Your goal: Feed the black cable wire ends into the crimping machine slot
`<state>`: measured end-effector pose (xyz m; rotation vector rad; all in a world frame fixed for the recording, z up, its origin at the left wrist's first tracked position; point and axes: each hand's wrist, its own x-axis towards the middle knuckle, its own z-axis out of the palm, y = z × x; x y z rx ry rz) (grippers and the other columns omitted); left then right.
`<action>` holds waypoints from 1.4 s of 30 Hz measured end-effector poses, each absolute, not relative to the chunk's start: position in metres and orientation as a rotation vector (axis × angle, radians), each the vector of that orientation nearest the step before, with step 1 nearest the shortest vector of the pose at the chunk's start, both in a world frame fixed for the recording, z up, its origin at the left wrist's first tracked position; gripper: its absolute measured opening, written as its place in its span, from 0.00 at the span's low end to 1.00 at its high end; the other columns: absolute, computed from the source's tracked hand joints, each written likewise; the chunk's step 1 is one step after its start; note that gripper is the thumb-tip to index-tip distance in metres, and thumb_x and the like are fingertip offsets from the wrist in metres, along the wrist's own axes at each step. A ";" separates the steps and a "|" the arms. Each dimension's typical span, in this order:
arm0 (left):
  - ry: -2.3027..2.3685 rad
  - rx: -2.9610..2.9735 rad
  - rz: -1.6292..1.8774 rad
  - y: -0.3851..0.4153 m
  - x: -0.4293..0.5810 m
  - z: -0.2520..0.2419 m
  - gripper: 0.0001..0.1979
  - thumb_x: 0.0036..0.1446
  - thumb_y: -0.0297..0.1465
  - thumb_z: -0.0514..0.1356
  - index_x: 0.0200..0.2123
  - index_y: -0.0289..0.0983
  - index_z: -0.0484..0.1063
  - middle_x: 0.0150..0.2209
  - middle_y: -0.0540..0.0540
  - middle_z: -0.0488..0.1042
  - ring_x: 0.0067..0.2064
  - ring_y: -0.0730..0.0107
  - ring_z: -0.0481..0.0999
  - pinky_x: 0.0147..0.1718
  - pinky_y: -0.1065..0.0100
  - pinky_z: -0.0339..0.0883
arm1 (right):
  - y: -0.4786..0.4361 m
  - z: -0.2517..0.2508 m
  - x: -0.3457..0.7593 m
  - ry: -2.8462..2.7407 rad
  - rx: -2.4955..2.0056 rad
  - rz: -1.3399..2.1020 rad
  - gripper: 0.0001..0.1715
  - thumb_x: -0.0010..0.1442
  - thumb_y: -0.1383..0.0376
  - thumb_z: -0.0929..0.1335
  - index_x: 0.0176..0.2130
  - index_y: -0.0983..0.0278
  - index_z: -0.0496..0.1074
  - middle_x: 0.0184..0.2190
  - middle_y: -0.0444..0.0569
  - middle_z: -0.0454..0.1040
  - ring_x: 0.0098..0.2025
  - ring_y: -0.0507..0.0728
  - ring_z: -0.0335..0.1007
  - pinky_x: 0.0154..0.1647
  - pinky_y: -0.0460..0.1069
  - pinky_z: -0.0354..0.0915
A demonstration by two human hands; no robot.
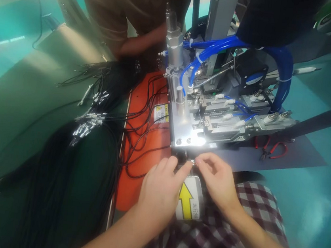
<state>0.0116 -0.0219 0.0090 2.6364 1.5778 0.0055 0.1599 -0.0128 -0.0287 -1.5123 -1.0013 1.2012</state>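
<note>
My left hand [161,187] and my right hand [217,177] meet at the front edge of a small metal machine [213,121]. Both pinch a tiny metal piece [192,163] at the tip of a thin black cable, just below the machine's shiny base plate [187,140]. Fingers of both hands are curled together around it. Under my hands lies a white label with a yellow arrow [188,202]. Thin black cables [142,121] run across an orange surface [148,138] toward my left hand.
A large bundle of black cables with metal ends [88,123] lies on the green table at left. Blue air hoses [216,44] loop over the machine. Red-handled pliers [273,148] lie at the right. Another person in a brown top [121,11] leans in behind.
</note>
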 end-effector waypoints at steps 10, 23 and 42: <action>1.573 2.629 0.002 -0.022 0.011 0.010 0.21 0.60 0.24 0.53 0.55 0.43 0.67 0.33 0.46 0.66 0.34 0.62 0.68 0.27 0.64 0.63 | -0.015 -0.031 0.154 -0.813 -1.527 1.283 0.16 0.57 0.54 0.64 0.29 0.63 0.68 0.18 0.38 0.59 0.18 0.48 0.51 0.17 0.45 0.52; 1.583 2.592 0.129 -0.026 0.006 0.004 0.20 0.58 0.21 0.51 0.53 0.34 0.66 0.37 0.44 0.70 0.38 0.61 0.69 0.35 0.62 0.68 | -0.012 -0.024 0.163 -0.937 -1.573 1.325 0.13 0.55 0.57 0.68 0.26 0.63 0.67 0.16 0.39 0.61 0.19 0.49 0.54 0.19 0.45 0.54; 1.799 2.636 0.489 -0.057 -0.037 -0.013 0.21 0.58 0.17 0.48 0.53 0.31 0.66 0.44 0.38 0.70 0.46 0.58 0.69 0.43 0.59 0.72 | -0.011 -0.022 0.165 -0.878 -1.486 1.437 0.21 0.50 0.50 0.71 0.23 0.64 0.66 0.16 0.37 0.61 0.20 0.49 0.56 0.25 0.46 0.56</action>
